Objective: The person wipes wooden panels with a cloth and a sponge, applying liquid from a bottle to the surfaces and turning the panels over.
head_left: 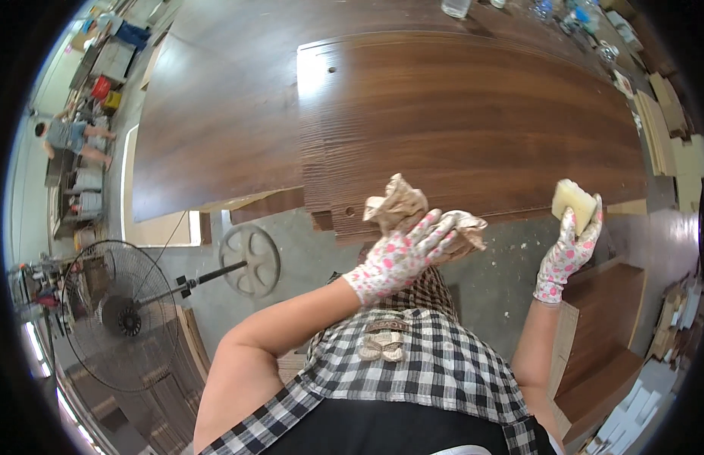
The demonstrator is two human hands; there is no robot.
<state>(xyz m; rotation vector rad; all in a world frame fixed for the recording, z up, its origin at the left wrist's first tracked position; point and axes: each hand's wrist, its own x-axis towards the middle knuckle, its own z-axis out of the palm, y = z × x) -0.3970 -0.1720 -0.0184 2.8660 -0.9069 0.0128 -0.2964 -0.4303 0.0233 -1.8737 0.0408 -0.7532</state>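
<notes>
A dark brown wood-grain panel (473, 121) lies across the work surface in front of me, with a round hole near each of its two left corners. My left hand (405, 254), in a white glove with pink flowers, presses a crumpled beige cloth (397, 203) at the panel's near edge. Its fingers lie over the cloth, which bunches out on both sides. Off to the right, my right hand (570, 246) wears a matching glove and pinches a pale yellow sponge (573, 205) beside the panel's near right corner.
Another brown panel (215, 129) lies under and left of the first. A standing fan (128, 317) with a round base (249, 260) is at my left. Bottles and a clear cup (456, 7) stand at the far side. Cardboard pieces (659, 136) are at right. Another person (67, 136) is far left.
</notes>
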